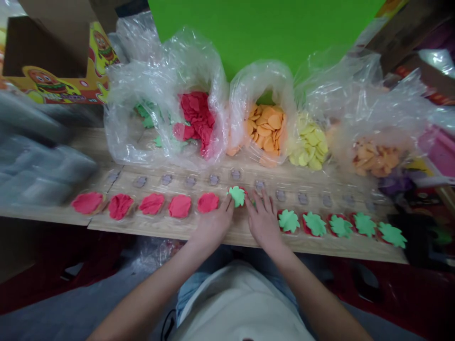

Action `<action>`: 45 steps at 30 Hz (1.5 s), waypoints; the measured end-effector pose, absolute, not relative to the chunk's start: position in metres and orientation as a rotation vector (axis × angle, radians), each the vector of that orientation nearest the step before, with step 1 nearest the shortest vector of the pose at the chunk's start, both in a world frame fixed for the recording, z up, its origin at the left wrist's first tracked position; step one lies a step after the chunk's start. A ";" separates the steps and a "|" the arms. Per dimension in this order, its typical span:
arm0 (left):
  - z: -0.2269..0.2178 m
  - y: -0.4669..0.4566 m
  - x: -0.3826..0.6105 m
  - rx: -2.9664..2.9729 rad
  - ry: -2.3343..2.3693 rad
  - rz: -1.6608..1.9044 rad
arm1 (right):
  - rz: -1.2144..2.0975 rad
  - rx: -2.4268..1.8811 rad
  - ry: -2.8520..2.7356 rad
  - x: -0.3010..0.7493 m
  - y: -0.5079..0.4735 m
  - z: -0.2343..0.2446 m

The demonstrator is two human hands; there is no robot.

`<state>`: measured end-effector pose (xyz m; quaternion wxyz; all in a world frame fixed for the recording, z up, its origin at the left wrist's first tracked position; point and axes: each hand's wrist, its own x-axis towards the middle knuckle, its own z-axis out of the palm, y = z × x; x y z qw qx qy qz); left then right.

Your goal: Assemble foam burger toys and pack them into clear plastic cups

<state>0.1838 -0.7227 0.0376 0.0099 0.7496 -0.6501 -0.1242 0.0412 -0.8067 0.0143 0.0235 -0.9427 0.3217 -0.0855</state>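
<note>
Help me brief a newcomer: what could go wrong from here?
The light-green, leaf-edged, soft-looking piece between the left hand and right hand might end up crooked. The right hand, close beside a matching green piece, could nudge that one. The clear, crinkled plastic bag gapes forward, so its flat, round orange pieces might spill.

An open cardboard box (pixel 53 84), yellow with a smiling burger cartoon, stood at the upper left. A bright green panel (pixel 263 33) rose behind the bench (pixel 142 227). Crumpled clear plastic (pixel 156 253) showed below the front edge; something pink (pixel 439 144) sat far right.
</note>
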 end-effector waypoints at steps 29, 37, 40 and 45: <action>0.033 -0.708 0.191 2.355 -1.801 -0.413 | -0.191 -2.980 0.884 0.042 -0.799 0.016; 0.036 -0.722 0.193 2.021 -1.532 -0.684 | -0.314 -2.944 0.937 0.048 -0.811 0.017; 0.042 -0.716 0.202 1.705 -0.924 -0.817 | -0.423 -2.812 0.934 0.060 -0.815 0.032; 0.055 -0.699 0.214 1.149 -0.172 -1.198 | -0.444 -2.226 0.688 0.099 -0.796 0.048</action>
